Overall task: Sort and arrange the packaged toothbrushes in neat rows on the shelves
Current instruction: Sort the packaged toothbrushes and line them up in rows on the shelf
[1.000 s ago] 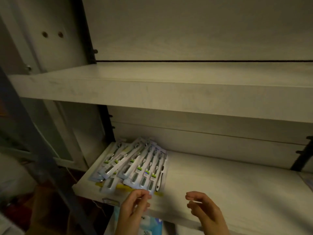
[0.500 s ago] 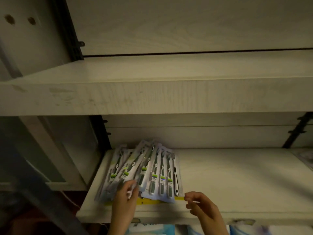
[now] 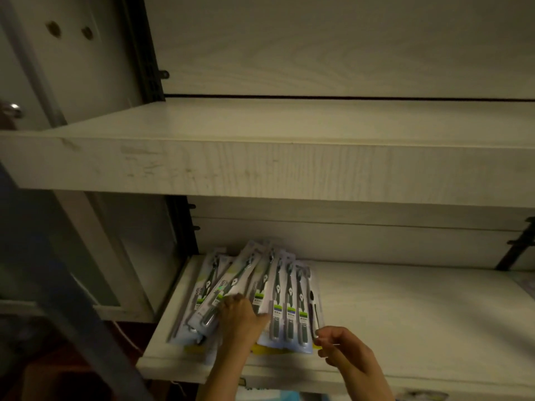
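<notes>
- The left hand (image 3: 240,319) covers the lower ends of the middle toothbrush packs (image 3: 286,299); its finger ends are hidden against them, so its hold cannot be told.
- At the right hand (image 3: 343,347), dim light blurs whether the fingertips (image 3: 317,340) pinch the nearest pack's corner or only touch it.
- Label print just beyond both hands is too small to read.
- A yellow strip (image 3: 266,350) between the hands lies mostly under the packs.
- Both forearms (image 3: 225,371) run off the bottom edge behind the hands.
</notes>
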A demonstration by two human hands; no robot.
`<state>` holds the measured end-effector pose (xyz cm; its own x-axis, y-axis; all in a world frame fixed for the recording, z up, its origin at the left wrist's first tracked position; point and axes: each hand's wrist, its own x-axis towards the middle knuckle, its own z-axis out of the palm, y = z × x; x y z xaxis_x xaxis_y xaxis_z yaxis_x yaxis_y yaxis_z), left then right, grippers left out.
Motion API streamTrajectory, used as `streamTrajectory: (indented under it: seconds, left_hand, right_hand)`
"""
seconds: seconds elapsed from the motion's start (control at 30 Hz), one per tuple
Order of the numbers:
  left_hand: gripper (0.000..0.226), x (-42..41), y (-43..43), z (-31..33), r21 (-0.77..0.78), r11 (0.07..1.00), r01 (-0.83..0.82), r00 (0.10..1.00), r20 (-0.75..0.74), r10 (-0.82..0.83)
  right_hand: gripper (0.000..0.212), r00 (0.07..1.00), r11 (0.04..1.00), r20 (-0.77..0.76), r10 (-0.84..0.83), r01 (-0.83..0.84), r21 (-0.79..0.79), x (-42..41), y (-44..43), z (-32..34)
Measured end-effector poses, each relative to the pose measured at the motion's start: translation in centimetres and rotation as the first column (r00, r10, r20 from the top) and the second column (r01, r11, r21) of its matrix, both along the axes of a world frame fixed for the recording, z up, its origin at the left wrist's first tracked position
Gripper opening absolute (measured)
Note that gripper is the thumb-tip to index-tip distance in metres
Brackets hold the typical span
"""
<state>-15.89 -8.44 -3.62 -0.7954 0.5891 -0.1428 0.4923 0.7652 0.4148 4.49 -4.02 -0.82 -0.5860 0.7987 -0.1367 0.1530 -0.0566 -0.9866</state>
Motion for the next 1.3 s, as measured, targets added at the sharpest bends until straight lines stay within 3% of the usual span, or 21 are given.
streamTrajectory:
  seconds: [0.1, 0.27, 0.43, 0.47, 0.53, 0.6, 0.67, 0.73, 0.83, 1.1, 1.3]
  left_hand:
    - [0.080, 0.4, 0.0, 0.4, 0.049, 0.999, -0.010, 1.000, 0.018, 0.009]
    - [0.065, 1.7, -1.0, 1.5, 0.182, 0.983, 0.004, 1.000, 0.001, -0.005]
    - [0.064, 4.5, -3.4, 2.5, 0.334, 0.941, 0.060, 0.996, 0.040, -0.078]
    - [0.060, 5.5, -3.9, 2.6, 0.348, 0.933, 0.086, 0.995, 0.022, -0.100]
    - [0.051, 7.0, -5.0, 2.3, 0.407, 0.895, 0.183, 0.979, -0.162, -0.127]
    - [0.049, 7.0, -6.6, 2.4, 0.349, 0.889, 0.297, 0.939, -0.278, -0.204]
    - [0.036, 5.2, -7.1, 3.4, 0.327, 0.917, 0.229, 0.972, -0.125, -0.198]
    - [0.046, 1.7, -7.0, 2.5, 0.304, 0.938, 0.165, 0.984, 0.010, -0.176]
    - [0.070, -3.3, -5.8, 1.3, 0.135, 0.985, 0.103, 0.990, -0.107, -0.089]
    - [0.054, -6.6, -3.4, 0.2, -0.032, 0.998, 0.051, 0.989, -0.137, -0.055]
    - [0.029, -4.4, -4.8, 2.1, 0.375, 0.927, -0.010, 0.999, 0.040, -0.005]
  right_hand:
    - [0.005, 1.000, 1.000, -0.027, 0.000, 0.000, 0.006, -0.5, 0.0, 0.0]
    - [0.010, 0.997, 0.998, -0.048, -0.067, 0.066, -0.018, -1.9, 0.0, -0.7]
    - [0.019, 0.993, 0.972, -0.107, -0.049, 0.023, -0.233, -4.7, -0.6, -0.7]
    - [0.018, 0.992, 0.969, -0.121, -0.040, 0.009, -0.247, -5.2, -0.9, -0.4]
    - [0.018, 0.990, 0.978, -0.137, -0.030, 0.001, -0.210, -6.1, -1.5, -0.3]
    - [0.034, 0.989, 0.986, -0.143, -0.041, 0.017, -0.168, -6.5, -1.6, -0.6]
    - [0.049, 0.989, 0.988, -0.145, -0.040, 0.017, -0.152, -6.2, -1.3, -0.7]
    - [0.030, 0.989, 0.988, -0.138, -0.050, 0.029, -0.151, -5.8, -0.6, -0.8]
    - [0.016, 0.984, 0.987, -0.161, -0.074, 0.048, -0.155, -5.0, 0.1, -0.9]
    - [0.020, 0.980, 0.988, -0.166, -0.109, 0.088, -0.130, -3.3, -0.1, -1.4]
    - [0.019, 0.976, 0.991, -0.201, -0.088, 0.065, -0.117, -1.9, -0.2, -0.6]
